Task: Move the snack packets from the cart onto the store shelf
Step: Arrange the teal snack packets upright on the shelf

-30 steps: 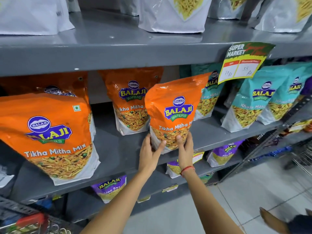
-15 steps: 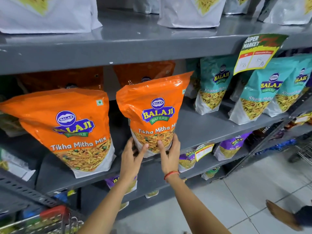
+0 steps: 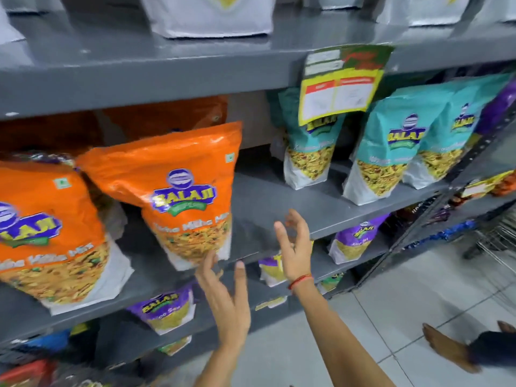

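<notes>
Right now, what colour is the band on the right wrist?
Red-orange, a thin thread band on the right wrist; the head view shows it.

Half a second ago both hands gripped the bottom of the orange packet [image 3: 178, 191]. Now it stands alone on the shelf [image 3: 279, 202], just above the left hand [image 3: 227, 300], whose fingers have opened. The right hand [image 3: 294, 247] has let go too, spread empty to the packet's right.

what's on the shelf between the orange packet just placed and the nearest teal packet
Nothing: bare grey shelf between orange packet and teal packet, per the head view.
</notes>
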The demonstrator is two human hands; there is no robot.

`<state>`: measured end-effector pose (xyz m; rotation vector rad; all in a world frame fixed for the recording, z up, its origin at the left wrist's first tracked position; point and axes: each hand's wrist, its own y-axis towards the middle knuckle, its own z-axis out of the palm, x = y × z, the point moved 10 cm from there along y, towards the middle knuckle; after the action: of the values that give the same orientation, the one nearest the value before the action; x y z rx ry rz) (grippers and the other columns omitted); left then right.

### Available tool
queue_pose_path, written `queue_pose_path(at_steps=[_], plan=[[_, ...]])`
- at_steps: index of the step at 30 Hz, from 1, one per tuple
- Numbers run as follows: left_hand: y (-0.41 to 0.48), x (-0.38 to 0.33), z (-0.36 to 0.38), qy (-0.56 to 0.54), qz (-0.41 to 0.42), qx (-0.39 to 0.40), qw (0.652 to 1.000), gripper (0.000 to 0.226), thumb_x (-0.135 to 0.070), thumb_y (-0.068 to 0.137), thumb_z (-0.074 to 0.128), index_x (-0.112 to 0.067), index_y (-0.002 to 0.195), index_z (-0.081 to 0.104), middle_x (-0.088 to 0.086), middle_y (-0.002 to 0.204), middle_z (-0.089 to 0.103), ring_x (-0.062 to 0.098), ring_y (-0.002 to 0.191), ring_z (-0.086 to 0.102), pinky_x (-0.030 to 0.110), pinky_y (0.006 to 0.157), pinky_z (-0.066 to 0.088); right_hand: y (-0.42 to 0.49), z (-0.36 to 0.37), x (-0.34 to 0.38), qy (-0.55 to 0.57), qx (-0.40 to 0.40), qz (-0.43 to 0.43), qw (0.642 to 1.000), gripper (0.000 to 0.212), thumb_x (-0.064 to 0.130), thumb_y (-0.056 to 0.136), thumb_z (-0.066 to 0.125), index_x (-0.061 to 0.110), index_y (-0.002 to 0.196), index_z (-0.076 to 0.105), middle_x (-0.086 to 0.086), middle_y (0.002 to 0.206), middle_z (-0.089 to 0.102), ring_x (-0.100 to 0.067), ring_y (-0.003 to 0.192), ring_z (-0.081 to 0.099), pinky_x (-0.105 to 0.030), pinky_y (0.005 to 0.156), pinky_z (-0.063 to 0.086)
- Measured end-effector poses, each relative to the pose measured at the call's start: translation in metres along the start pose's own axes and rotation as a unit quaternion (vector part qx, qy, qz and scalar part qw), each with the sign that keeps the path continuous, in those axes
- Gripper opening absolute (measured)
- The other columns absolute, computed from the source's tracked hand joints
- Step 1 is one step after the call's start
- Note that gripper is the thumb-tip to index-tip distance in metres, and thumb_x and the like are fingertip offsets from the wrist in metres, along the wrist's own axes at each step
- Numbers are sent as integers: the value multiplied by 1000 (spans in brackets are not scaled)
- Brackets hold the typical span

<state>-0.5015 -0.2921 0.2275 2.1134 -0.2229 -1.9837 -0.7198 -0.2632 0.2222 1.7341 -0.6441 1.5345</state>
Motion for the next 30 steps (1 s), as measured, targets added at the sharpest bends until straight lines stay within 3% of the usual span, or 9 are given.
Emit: queue_pose_path(at_steps=[4,7,10,13,16,19,26,30], plan=[[-22,-30,102,18,66,137,988,45,-38,86,52,-24,127,43,-5,128,43,8,123,42,30,99,39,55,-116,2,5,-141,-28,990,40,33,84,61,19,120,53,-3,118,57,-12,109,55,-3,79,42],[-26,-38,185,29,57,240,969,41,-37,88,55,-27,126,44,-12,126,44,3,121,44,31,101,41,102,-190,-12,-24,-184,1,983,48,32,88,60,14,131,45,-6,131,47,-19,122,47,-19,91,39],[-26,-42,272,94,46,355,929,57,-31,88,58,-18,139,35,5,143,38,19,134,37,39,110,35,154,-231,-25,-55,-132,49,989,71,35,85,63,12,143,28,-7,149,32,-21,138,31,-29,107,29],[-11,-47,338,174,47,417,891,78,-31,86,61,-12,147,16,9,157,18,22,144,19,35,115,23,191,-236,-30,-104,-35,73,991,89,23,81,70,11,147,13,-9,156,20,-22,142,25,-38,114,26],[9,-46,379,171,-25,440,881,93,-32,82,67,-12,148,5,7,159,11,23,145,16,38,116,22,215,-232,-27,-99,34,74,992,99,6,74,75,11,147,10,-8,151,28,-15,130,35,-31,103,34],[14,-36,396,178,-71,462,866,97,-35,78,70,-14,148,6,5,158,17,24,143,22,37,113,26,221,-229,-28,-99,57,72,991,102,1,69,77,11,146,12,-10,147,33,-15,127,37,-29,99,34],[23,-17,341,145,-25,305,941,80,-38,70,77,-11,135,39,10,137,53,27,126,51,45,101,45,186,-207,-26,-100,68,16,993,97,17,66,83,18,143,25,1,141,40,-14,129,39,-31,106,35],[29,-10,307,87,-27,291,952,75,-29,67,81,-10,130,45,11,126,62,24,113,61,43,95,52,168,-184,-21,-105,91,4,990,97,23,64,84,17,142,27,-5,144,40,-17,130,41,-39,108,39]])
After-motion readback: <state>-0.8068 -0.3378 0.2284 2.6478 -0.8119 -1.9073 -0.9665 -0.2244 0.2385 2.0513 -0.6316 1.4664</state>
